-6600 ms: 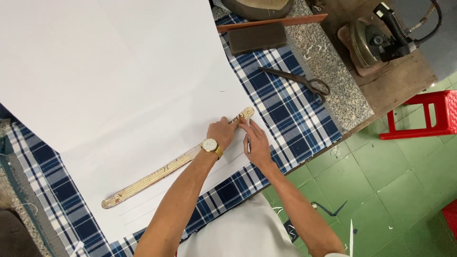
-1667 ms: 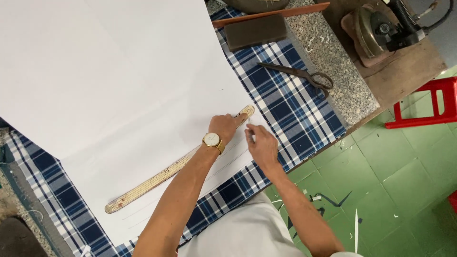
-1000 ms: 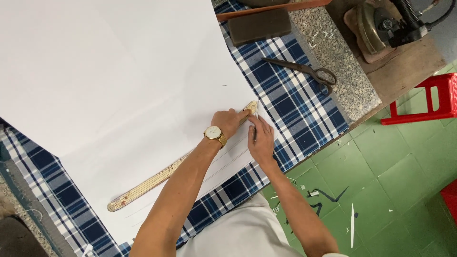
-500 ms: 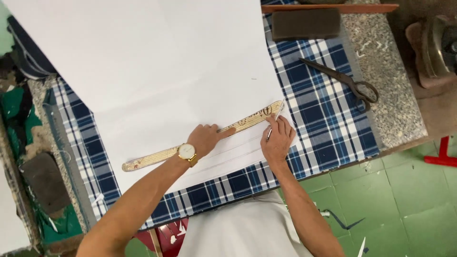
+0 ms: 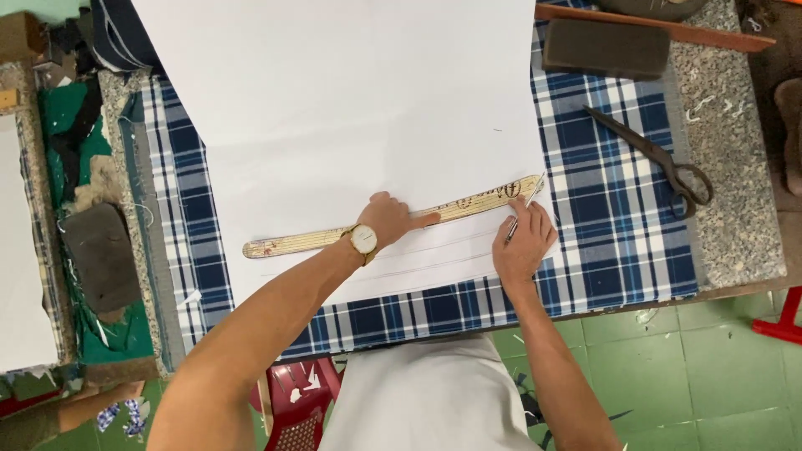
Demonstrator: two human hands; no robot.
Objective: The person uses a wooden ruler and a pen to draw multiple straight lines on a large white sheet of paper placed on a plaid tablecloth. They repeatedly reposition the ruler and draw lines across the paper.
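Left hand point(image 5: 391, 219) flat on ruler point(image 5: 393, 227), right hand point(image 5: 524, 242) gripping pencil point(image 5: 525, 205) over paper point(image 5: 351, 108).

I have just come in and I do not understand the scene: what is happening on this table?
A person presses a wooden ruler flat on a big white paper with the left hand. The right hand holds a pencil at the ruler's right end, near the paper's edge. Faint lines already run below the ruler. The paper lies on blue plaid cloth; scissors rest to the right, untouched.
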